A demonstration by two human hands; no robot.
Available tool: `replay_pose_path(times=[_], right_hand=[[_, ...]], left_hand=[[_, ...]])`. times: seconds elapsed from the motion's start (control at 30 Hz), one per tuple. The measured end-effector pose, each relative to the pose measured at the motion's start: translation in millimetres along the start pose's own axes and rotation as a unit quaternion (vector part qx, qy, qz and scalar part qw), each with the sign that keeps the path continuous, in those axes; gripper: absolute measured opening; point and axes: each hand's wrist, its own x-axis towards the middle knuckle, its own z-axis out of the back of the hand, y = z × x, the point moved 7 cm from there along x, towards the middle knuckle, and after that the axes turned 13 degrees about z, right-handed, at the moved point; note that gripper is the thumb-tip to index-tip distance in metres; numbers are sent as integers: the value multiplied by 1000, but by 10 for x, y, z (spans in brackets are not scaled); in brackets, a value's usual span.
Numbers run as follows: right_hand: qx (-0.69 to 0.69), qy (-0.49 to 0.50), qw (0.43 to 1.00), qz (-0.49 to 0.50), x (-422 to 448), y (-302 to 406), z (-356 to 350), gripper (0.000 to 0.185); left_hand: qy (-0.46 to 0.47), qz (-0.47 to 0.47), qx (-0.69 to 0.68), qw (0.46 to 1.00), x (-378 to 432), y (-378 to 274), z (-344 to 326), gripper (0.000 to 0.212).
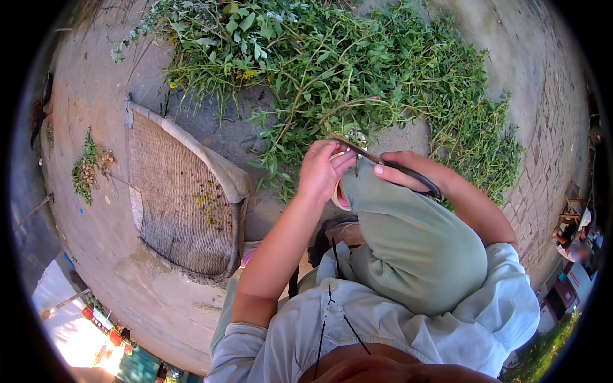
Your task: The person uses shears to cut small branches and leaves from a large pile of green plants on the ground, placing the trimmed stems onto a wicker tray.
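Note:
My right hand [407,170] grips a pair of scissors [416,179] by the dark handles, just above my raised knee. The rusty blades point up and left, towards my left hand [323,165]. The left fingers are bent close to the blade tips; whether they pinch a stem is too small to tell. A short green stem [357,167] shows below the blades. Just beyond both hands spreads a large heap of cut leafy green plants [354,72]. On my left lies a woven winnowing basket [167,191] with small yellow flower heads [208,206] scattered in it.
Grey-leaved sprigs [234,28] lie on the heap's far left. Past the basket, a small bunch of plants with pale roots [86,170] rests on the concrete ground [158,306]. Brick paving [541,139] runs along the right, where another person [574,249] appears far off.

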Motion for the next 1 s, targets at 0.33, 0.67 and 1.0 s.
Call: replay_pose_path(times=[0.33,0.67,1.0], right_hand=[[-50,-51,996,54,143,-33,-1,49],[42,-156,984,72,157,-240,158,49],[-228,29,973,3,-113,-482,85,56]], left_hand=[[23,13,22,999,5,19,-8,7],[-195,-131,341,910,-193,-676,994,17],[-143,-203,647,721,-319,-397,608,50]])
